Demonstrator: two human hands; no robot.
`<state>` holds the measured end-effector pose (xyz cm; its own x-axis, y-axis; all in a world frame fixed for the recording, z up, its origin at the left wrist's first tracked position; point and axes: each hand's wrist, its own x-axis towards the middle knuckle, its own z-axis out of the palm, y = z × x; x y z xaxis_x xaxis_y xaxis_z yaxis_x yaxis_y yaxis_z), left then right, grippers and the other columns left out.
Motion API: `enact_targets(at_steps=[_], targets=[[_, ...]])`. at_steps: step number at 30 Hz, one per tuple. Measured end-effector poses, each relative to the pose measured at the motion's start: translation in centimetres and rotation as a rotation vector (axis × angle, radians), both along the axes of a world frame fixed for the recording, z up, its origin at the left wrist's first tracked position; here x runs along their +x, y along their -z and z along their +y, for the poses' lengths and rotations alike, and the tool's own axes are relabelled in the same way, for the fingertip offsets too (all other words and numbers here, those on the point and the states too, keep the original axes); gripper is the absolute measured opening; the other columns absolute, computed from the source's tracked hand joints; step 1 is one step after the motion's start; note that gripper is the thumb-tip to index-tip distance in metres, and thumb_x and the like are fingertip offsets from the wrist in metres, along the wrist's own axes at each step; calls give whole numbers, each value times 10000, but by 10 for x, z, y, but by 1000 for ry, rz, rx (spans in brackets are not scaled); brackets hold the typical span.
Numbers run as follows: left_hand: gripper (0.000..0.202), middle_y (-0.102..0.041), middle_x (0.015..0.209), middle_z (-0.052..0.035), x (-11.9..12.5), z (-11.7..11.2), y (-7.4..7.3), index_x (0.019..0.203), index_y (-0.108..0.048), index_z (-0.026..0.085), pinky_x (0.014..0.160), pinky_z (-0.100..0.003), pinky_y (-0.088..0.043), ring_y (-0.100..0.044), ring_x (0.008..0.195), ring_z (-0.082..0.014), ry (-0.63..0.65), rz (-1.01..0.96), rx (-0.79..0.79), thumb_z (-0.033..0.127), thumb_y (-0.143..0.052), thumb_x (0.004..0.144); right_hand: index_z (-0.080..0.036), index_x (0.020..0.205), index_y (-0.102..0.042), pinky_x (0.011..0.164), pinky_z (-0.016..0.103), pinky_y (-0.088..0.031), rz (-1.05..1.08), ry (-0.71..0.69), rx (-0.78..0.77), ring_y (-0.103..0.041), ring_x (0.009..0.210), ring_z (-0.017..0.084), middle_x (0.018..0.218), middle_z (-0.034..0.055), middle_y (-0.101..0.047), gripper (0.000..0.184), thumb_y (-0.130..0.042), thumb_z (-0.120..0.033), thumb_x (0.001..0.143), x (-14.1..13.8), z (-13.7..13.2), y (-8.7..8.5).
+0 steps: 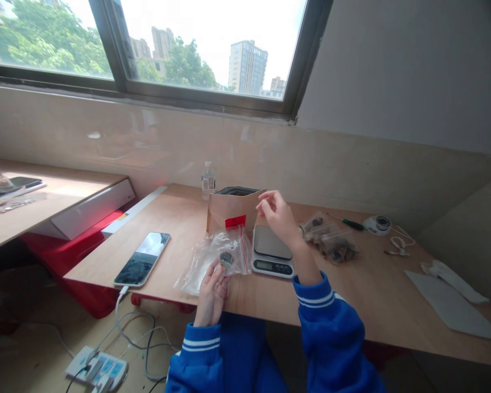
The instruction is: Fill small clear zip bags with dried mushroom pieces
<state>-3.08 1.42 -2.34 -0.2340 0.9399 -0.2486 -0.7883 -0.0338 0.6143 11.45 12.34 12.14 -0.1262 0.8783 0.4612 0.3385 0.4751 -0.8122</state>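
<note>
My left hand (211, 292) rests at the table's front edge with its fingers pinched on a clear zip bag (221, 254) that has a red strip at the top and a small dark object inside. My right hand (277, 217) is raised above the small digital scale (271, 251), beside the open brown paper bag (232, 210). Its fingertips are pinched together; what they hold is too small to make out. Both arms wear blue sleeves with white stripes.
A phone (142, 258) lies charging on the table's left part, its cable running down to a power strip (98, 370) on the floor. A water bottle (208, 180), another clear bag of brown pieces (329, 240), a screwdriver (347, 222), a tape roll (377, 224) and grey sheets (450, 305) share the table.
</note>
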Motion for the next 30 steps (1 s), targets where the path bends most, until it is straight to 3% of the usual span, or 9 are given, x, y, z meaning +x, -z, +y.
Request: enact_targets(at_steps=[3,5,9,14,18,21,24,30], targets=[[395,-698,1073,-53,1,0,1,1081,-640,196,835,-216,-503,-662,951,-140,-21,35,23,239,-737,700,-176,861,-651,602,244,-470,-175,-189,-164,-609,636,136,737,13,-666,194,-475,-256,849,2,-21,19],[418,-702,1063,-45,2,0,1,1077,-644,204,859,-232,-491,-656,970,-149,-43,66,34,281,-755,681,-181,798,-688,621,240,-473,-248,-312,-167,-624,678,149,749,18,-692,202,-503,-249,842,-2,-31,30],[448,-709,1040,-51,5,1,3,1056,-656,198,864,-262,-485,-657,966,-177,-48,136,43,318,-777,642,-209,872,-720,665,250,-497,-255,-460,-97,-647,741,166,835,17,-714,162,-583,-286,835,-16,-45,48],[395,-712,1023,-66,9,2,6,987,-671,166,831,-249,-488,-657,948,-180,-91,193,25,306,-779,634,-225,810,-715,683,264,-508,-216,-470,-26,-650,754,177,798,9,-700,158,-656,-370,791,-23,-51,63],[358,-705,1047,-59,10,0,2,981,-672,172,863,-243,-474,-645,985,-168,-104,154,2,293,-767,658,-199,861,-698,709,277,-502,-177,-452,-141,-650,767,179,859,23,-707,146,-640,-318,800,-17,-52,66],[339,-710,1021,-57,7,-1,-3,973,-664,172,870,-248,-477,-650,971,-159,-118,131,-5,281,-760,667,-181,883,-672,660,263,-493,-142,-437,-225,-633,714,161,831,18,-701,164,-633,-309,789,-9,-51,62],[320,-713,1016,-53,2,-1,-2,970,-653,174,832,-223,-484,-657,919,-132,-140,127,-19,269,-750,680,-183,881,-656,618,240,-464,-157,-366,-191,-595,674,136,799,5,-684,178,-617,-332,792,-1,-43,49],[322,-718,1009,-51,-5,0,4,981,-639,177,836,-208,-481,-651,922,-118,-151,120,-2,282,-741,694,-195,916,-630,572,210,-415,-35,-22,97,-538,622,105,794,-3,-639,244,-586,-413,815,-4,-4,-12]])
